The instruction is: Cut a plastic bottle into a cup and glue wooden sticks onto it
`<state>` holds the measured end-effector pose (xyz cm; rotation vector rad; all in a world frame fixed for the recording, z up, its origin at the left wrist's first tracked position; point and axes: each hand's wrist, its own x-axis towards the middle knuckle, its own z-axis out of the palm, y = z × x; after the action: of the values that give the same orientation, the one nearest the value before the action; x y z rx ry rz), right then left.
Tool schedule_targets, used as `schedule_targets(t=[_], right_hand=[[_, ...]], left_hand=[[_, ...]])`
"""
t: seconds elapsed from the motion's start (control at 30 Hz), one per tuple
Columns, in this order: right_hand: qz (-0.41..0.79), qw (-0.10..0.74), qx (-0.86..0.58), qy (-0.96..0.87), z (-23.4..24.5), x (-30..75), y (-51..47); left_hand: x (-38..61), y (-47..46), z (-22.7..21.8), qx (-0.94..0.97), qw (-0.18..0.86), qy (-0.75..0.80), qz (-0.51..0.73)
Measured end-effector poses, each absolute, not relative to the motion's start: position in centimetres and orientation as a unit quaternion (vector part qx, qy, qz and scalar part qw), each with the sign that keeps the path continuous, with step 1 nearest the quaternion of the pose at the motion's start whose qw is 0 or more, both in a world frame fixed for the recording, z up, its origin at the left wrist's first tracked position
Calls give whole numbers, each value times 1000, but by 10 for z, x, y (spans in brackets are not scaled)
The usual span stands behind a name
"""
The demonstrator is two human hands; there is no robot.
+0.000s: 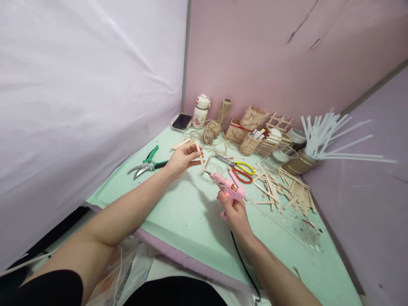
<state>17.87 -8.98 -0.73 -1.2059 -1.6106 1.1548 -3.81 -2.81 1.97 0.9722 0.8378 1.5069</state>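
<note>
My right hand (234,212) is wrapped round the handle of a pink hot glue gun (226,185), with a long clear glue stick (274,216) sticking out of its back. My left hand (185,159) pinches a piece of joined wooden craft sticks (199,154) above the table. The gun's nozzle sits at the lower end of this piece; whether they touch I cannot tell. Beneath them is a small clear dish (218,170). Green-handled pruning shears (148,165) lie left of my left hand. Scissors with red and yellow handles (239,168) lie beyond the gun.
Loose craft sticks (274,189) are scattered at the right, near a holder of white glue sticks (321,136). Along the back stand a bottle (200,112), a phone (181,122), a twine ball (212,131) and a pen cup (250,143). The gun's black cord (242,259) runs over the front edge.
</note>
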Motion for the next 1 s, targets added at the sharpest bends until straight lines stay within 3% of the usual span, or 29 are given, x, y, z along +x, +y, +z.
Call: schedule_targets(t=[1.0], right_hand=[[469, 367, -473, -650, -14, 183, -88]], left_hand=[[-37, -31, 23, 433, 554, 362, 612]])
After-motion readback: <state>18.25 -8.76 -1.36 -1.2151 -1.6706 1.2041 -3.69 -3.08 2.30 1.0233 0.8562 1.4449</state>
